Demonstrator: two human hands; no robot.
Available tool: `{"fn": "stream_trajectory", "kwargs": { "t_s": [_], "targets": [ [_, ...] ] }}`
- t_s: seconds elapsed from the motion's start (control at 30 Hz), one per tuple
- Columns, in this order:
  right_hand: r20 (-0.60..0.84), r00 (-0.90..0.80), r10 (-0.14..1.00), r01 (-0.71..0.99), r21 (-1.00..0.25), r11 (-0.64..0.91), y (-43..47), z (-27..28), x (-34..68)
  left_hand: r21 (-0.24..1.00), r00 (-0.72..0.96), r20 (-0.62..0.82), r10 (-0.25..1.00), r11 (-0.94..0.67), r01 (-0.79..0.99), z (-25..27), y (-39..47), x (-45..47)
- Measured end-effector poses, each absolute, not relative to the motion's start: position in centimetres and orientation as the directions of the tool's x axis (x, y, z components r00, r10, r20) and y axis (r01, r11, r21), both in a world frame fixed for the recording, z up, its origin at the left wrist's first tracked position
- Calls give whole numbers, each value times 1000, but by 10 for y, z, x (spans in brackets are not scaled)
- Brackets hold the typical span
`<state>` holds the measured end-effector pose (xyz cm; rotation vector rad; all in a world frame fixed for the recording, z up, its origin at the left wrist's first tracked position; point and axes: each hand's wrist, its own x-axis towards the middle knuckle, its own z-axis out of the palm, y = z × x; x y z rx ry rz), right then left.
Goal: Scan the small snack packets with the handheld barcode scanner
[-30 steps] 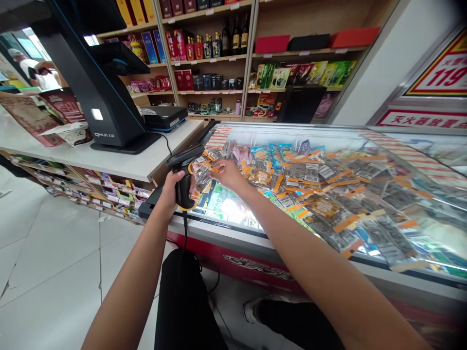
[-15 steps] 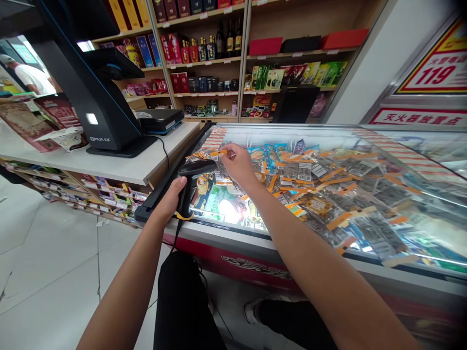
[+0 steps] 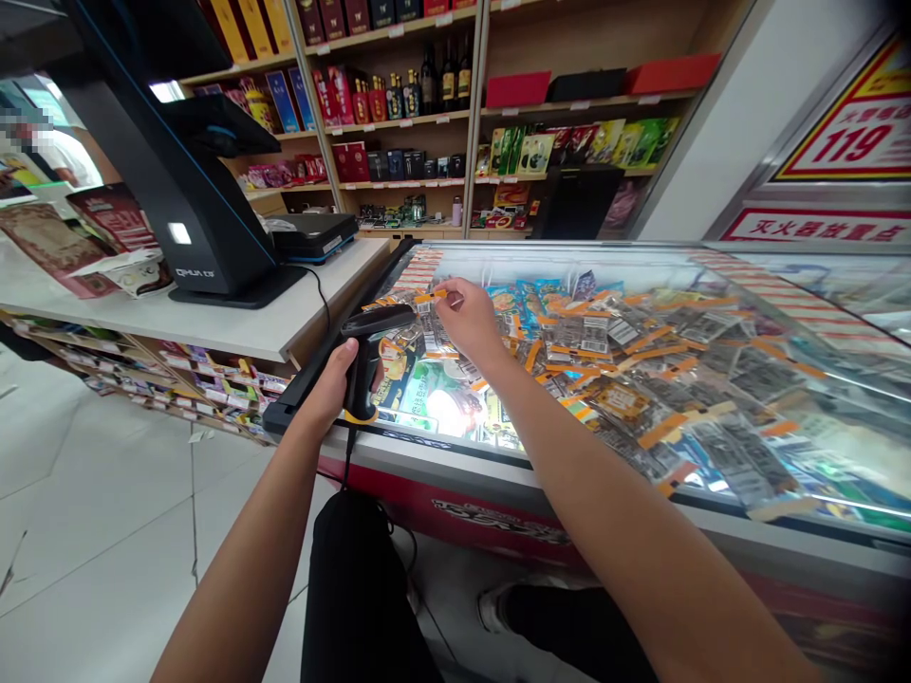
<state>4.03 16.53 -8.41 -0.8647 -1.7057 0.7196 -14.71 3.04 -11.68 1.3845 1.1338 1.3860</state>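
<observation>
My left hand is wrapped round the grip of a black barcode scanner with a yellow-edged base and a cable hanging down. The scanner's head points right, towards my right hand. Thumb and finger of that hand pinch the orange top edge of a small clear snack packet, whose printed label faces the scanner. Many similar orange-edged packets lie heaped on the glass top of the chest freezer, to the right of my hands.
A white counter with a black till stand and a flat black device stands at the left. Shelves of bottles and boxes rise behind the freezer. Another person is at the far left.
The scanner and my left hand have shifted slightly left, away from the packet, uncovering more of its label. My right hand keeps its pinch nearly in place.
</observation>
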Motion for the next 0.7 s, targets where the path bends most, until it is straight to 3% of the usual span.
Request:
{"fn": "stream_trajectory", "kwargs": {
  "t_s": [0.13, 0.23, 0.3, 0.47, 0.7],
  "targets": [
    [483, -170, 859, 457, -733, 503, 175, -80, 61, 966, -41, 252, 967, -254, -42, -117, 35, -149],
    [508, -51, 860, 739, -560, 374, 179, -78, 75, 957, -76, 276, 958, -281, -67, -118, 39, -151],
    [559, -78, 826, 827, -426, 366, 176, -78, 72, 957, -81, 273, 959, -279, -76, -119, 41, -152],
    [417, -606, 677, 696, -133, 706, 148, -94, 28, 955, -88, 281, 956, -288, -77, -116, 43, -150],
    [307, -685, 661, 685, -39, 728, 136, -115, 4, 958, -108, 266, 958, -275, -76, -114, 42, -147]
  ]
}}
